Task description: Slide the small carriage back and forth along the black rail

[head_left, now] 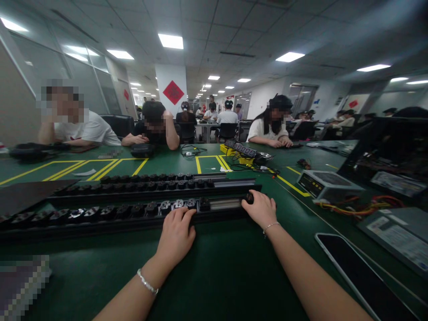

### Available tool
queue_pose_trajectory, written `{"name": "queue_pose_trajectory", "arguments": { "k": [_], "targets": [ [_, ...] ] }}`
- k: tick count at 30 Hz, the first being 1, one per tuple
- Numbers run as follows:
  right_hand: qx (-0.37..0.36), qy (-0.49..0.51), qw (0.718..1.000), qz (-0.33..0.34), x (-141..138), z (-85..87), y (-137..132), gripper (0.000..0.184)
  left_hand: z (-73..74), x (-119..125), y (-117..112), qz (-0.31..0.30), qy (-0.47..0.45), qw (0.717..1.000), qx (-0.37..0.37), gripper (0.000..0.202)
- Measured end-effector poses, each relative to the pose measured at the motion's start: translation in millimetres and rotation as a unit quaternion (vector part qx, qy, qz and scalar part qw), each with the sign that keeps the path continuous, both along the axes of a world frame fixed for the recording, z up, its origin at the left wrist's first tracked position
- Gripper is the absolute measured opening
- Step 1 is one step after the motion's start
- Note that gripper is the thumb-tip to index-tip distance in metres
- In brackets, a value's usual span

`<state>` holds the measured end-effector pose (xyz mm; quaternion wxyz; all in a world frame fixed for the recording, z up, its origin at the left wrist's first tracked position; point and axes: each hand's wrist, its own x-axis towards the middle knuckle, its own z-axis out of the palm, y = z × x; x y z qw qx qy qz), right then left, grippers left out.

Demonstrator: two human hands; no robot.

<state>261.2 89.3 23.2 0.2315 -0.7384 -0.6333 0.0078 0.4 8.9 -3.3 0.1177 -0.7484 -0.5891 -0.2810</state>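
Observation:
A long black power strip rail [227,214] lies across the green table, with a row of black socket modules [132,209] set along it. Toward its right end, a stretch of pale metal channel shows without modules. The fingers of my left hand [176,234] rest on the rail's front edge beside several modules, thumb apart. At the rail's right end, my right hand [263,208] pinches a small dark socket module [249,197], partly covered by my fingers. Behind it, two similar rails with modules [170,183] lie roughly parallel.
A smartphone [357,267] lies at the right, near metal power supply boxes [329,185] and coloured wires [361,203]. Farther back are a dark strip [242,149] on yellow blocks and loose cables. Several people [277,120] sit across the table. A dark flat panel [30,191] lies left.

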Motion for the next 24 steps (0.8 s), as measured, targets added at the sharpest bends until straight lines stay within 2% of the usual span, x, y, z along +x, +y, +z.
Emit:
{"name": "queue_pose_trajectory", "arguments": {
  "k": [5, 18, 24],
  "targets": [
    [-0.009, -0.017, 0.999, -0.036, 4.6, -4.1, 0.7, 0.060, 0.6, -0.5, -0.6, 0.000, -0.003, 1.000, 0.001, 0.041],
    [-0.020, -0.024, 0.999, -0.031, 5.9, -4.2, 1.0, 0.059, 2.0, 0.9, -1.4, -0.001, -0.006, 1.000, 0.001, 0.041],
    [-0.013, -0.019, 0.999, -0.031, 7.8, -2.9, 0.9, 0.052, 0.7, 0.5, -0.4, 0.000, -0.002, 1.000, 0.006, 0.041]
  ]
}}
